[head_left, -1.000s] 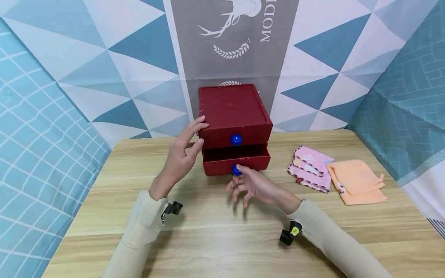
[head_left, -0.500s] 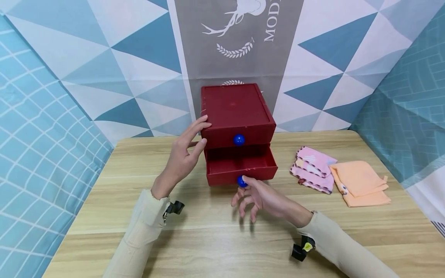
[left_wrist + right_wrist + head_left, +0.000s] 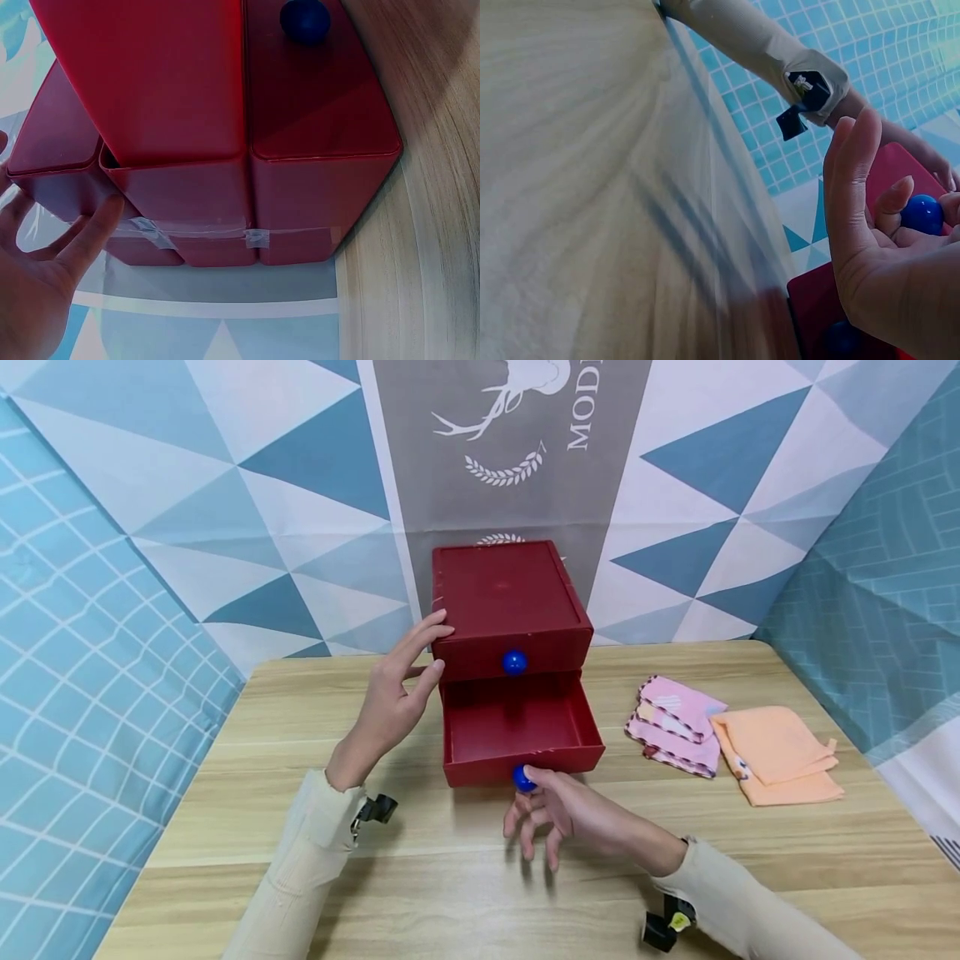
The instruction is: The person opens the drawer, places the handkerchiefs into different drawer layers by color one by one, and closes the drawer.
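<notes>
A dark red drawer cabinet (image 3: 502, 589) stands against the back wall, with a pulled-out drawer (image 3: 480, 772) below its top one. My right hand (image 3: 581, 814) pinches that drawer's blue knob (image 3: 523, 778) between thumb and index finger; the other fingers are loosely bent beneath. The inside of the drawer is bare red. With fingers extended, my left hand (image 3: 393, 697) rests at the cabinet's upper left edge, fingertips on the top and thumb against the side. In the left wrist view a lowest drawer (image 3: 322, 97) shows closed; in the head view the pulled-out one hides it.
A folded pink cloth (image 3: 675, 731) with a checked border lies right of the cabinet, beside a folded orange cloth (image 3: 776, 747). All stand on a wood-grain table (image 3: 450, 893). Patterned fabric walls (image 3: 315, 510) enclose the back and sides.
The drawer below the top one has slid out toward me, from partly open to far open, with my right hand on its knob. My left hand has stayed on the cabinet.
</notes>
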Tool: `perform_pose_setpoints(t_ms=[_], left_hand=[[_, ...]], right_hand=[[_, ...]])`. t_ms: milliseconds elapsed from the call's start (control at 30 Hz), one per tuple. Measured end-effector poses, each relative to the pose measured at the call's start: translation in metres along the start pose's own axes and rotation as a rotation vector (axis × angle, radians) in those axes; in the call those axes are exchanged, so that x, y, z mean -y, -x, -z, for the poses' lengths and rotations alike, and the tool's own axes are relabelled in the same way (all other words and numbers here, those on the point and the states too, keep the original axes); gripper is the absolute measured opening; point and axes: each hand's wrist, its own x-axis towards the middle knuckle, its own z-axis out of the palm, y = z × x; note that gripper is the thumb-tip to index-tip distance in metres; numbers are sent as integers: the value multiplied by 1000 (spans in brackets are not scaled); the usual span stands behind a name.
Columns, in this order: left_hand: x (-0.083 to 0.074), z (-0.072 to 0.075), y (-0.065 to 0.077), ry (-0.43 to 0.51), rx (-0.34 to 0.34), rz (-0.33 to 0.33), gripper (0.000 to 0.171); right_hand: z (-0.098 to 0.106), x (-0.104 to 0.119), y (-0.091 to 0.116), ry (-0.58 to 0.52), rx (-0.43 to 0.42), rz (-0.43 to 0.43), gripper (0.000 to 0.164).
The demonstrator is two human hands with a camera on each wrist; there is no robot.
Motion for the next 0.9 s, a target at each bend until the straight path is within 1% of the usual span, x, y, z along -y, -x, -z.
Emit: perform_pose_setpoints(t_ms=[167, 500, 667, 800, 900], left_hand=[[1, 0, 1, 1, 4, 4, 46], [1, -1, 2, 10, 7, -4, 46], [1, -1, 1, 9, 9, -12, 46], [1, 0, 1, 6, 2, -8, 46], [0, -2, 1, 9, -6, -4, 46]], right_hand=[[-4, -4, 4, -30, -1, -12, 50], [-17, -12, 13, -47, 83, -5, 45], [-23, -15, 18, -47, 101, -11, 43], [-23, -18, 18, -57, 111, -7, 44], [-16, -21, 25, -44, 160, -12, 50]])
